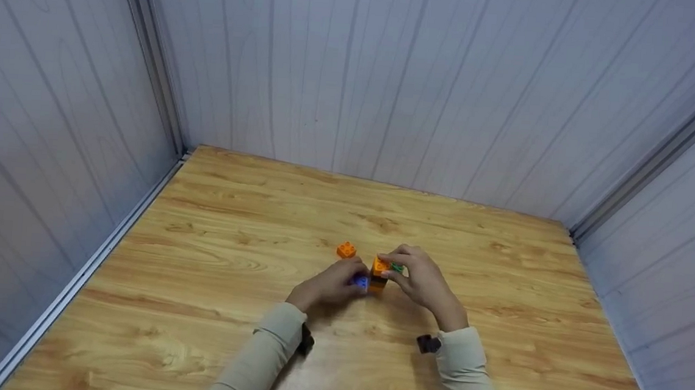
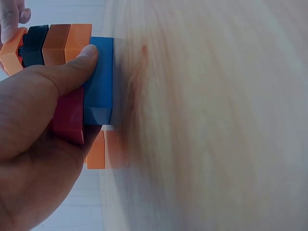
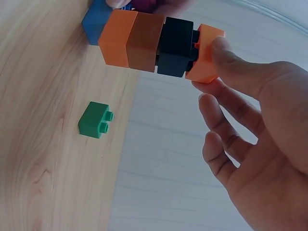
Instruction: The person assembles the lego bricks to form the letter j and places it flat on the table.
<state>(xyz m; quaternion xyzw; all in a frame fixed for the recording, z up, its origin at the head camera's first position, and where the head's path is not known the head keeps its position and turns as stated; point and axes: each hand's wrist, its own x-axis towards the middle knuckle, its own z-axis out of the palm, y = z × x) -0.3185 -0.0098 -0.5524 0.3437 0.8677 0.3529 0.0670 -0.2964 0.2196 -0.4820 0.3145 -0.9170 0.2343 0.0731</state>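
My two bare hands meet over toy building bricks on a wood-grain table. My right hand comes in from the right, thumb and forefinger pinched together on the top orange brick of a column; the other fingers curve loosely beneath. Below that brick come a black brick, a brown brick and a lower orange brick. Studs show in a gap between the black brick and the slightly tilted top orange one, so those two are not pressed flush.

My left hand, from the left, is clamped round a blue brick and a magenta brick set on it. My left thumb also reaches onto the lower orange brick. The blue brick is at table level, just left of the column; I cannot tell whether the column sits on its edge or merely against it.

To the right of the column, a green brick lies on the table, apart from it. Beyond my left hand, on the far side, sits a loose orange brick. I wear beige sleeves, and pale panelled walls rise on the left, right and far sides.
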